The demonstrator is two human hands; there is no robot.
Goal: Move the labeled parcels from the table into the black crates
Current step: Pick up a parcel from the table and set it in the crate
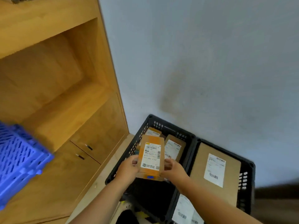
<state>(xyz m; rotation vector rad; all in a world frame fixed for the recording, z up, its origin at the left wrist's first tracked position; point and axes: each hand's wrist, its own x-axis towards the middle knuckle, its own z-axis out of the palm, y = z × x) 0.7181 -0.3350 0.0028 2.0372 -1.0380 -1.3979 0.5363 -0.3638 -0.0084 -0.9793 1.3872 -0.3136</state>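
Note:
Both hands hold a small cardboard parcel point(151, 156) with a white shipping label above the left black crate point(124, 162). My left hand point(128, 168) grips its left edge, and my right hand point(172, 170) grips its right edge. Inside that crate, two labeled parcels stand at the far end: one point(174, 148) to the right of the held parcel, one point(153, 132) behind it. The right black crate point(246, 178) holds a large flat labeled parcel point(215, 173), with another white-labeled package point(184, 209) below it.
A wooden shelf unit with cupboard doors point(77, 143) stands left of the crates. A blue plastic crate point(17, 162) sits at the far left. A grey wall point(210, 70) rises behind the crates. The table is out of view.

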